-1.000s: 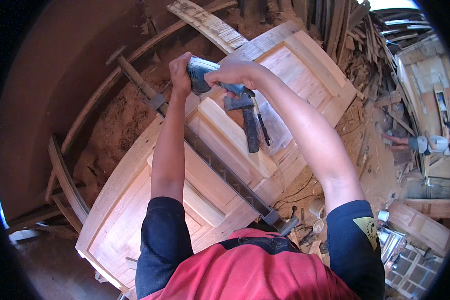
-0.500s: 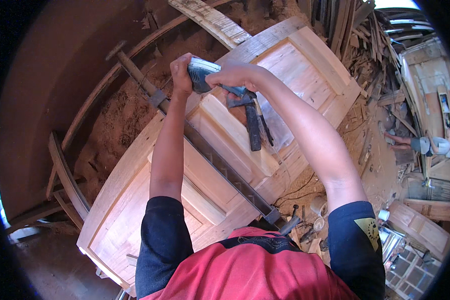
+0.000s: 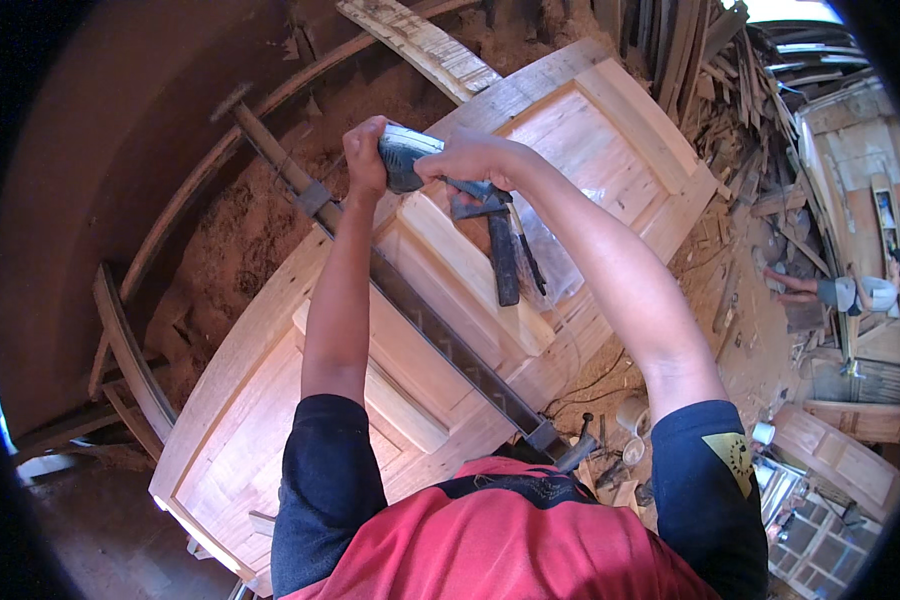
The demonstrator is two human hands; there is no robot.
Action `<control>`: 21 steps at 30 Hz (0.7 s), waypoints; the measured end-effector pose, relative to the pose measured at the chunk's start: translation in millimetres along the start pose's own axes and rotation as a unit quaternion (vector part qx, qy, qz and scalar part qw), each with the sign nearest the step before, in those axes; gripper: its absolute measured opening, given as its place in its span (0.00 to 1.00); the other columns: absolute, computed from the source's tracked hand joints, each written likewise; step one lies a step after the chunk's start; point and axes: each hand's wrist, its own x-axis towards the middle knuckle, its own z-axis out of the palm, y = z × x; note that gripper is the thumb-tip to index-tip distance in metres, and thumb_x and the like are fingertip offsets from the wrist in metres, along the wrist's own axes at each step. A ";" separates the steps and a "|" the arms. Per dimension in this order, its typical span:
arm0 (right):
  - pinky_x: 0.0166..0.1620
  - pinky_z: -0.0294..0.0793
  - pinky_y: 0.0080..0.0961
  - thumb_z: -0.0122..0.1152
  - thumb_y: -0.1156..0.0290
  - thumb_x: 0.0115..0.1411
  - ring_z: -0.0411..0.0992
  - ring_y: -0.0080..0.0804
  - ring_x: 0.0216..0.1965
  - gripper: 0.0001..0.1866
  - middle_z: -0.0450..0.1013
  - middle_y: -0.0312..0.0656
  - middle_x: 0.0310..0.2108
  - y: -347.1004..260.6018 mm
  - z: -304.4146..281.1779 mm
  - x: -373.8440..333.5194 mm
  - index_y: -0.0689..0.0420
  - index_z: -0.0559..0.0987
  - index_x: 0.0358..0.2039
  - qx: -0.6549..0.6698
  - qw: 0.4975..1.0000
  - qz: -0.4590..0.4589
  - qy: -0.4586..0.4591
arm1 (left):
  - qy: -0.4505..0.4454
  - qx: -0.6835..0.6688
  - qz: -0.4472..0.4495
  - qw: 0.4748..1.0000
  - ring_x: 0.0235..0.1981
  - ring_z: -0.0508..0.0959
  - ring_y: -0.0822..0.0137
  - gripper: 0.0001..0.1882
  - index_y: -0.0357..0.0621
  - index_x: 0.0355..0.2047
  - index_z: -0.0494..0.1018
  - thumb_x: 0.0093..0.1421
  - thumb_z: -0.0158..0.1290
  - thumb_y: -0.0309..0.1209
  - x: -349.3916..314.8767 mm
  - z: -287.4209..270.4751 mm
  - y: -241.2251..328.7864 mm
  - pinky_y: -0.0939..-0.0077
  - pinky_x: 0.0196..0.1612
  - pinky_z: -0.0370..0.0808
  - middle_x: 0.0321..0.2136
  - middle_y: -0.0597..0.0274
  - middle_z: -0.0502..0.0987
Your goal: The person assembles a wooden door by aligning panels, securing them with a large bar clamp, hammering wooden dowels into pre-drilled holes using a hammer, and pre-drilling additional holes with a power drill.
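Both my hands are on a teal-blue power tool with a vented body, over the far edge of a large wooden panel door. My left hand is wrapped round its left end. My right hand grips it farther right, hiding part of it; which kind of power tool it is I cannot tell. Just below my right hand, a dark hammer lies on the door. Next to it is a thin dark-handled tool. A long metal bar clamp crosses the door between my forearms.
Stacked scrap wood stands at the far right. Sawdust lies heaped beyond the door, with a plank sticking out. A cord and small tubs are on the right-hand floor. Another person is at the far right.
My hands and the power tool have shifted only slightly to the right and down. The view has moved a little, and the other person's posture differs slightly.
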 end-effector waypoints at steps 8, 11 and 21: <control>0.17 0.66 0.25 0.66 0.62 0.49 0.69 0.27 0.14 0.14 0.71 0.39 0.16 7.7 3.0 3.2 0.61 0.78 0.22 -0.009 1.000 0.000 0.016 | 0.022 0.028 0.023 0.999 0.25 0.74 0.71 0.22 0.32 0.25 0.77 0.62 0.46 0.40 -11.4 2.5 -3.1 0.74 0.32 0.70 0.22 0.62 0.77; 0.17 0.70 0.26 0.66 0.61 0.48 0.70 0.28 0.15 0.14 0.72 0.41 0.17 20.2 11.6 12.3 0.61 0.79 0.25 0.002 0.999 0.013 0.035 | 0.017 0.010 -0.008 1.000 0.25 0.74 0.71 0.22 0.32 0.25 0.77 0.62 0.46 0.40 -14.4 -0.7 -16.7 0.74 0.33 0.70 0.22 0.62 0.77; 0.18 0.70 0.25 0.65 0.59 0.51 0.71 0.27 0.16 0.15 0.71 0.39 0.18 34.2 6.7 25.5 0.59 0.78 0.23 0.023 0.999 0.040 -0.010 | -0.009 0.079 0.002 0.997 0.27 0.76 0.67 0.25 0.34 0.26 0.79 0.64 0.44 0.44 -10.5 -10.2 -34.0 0.69 0.36 0.72 0.23 0.59 0.78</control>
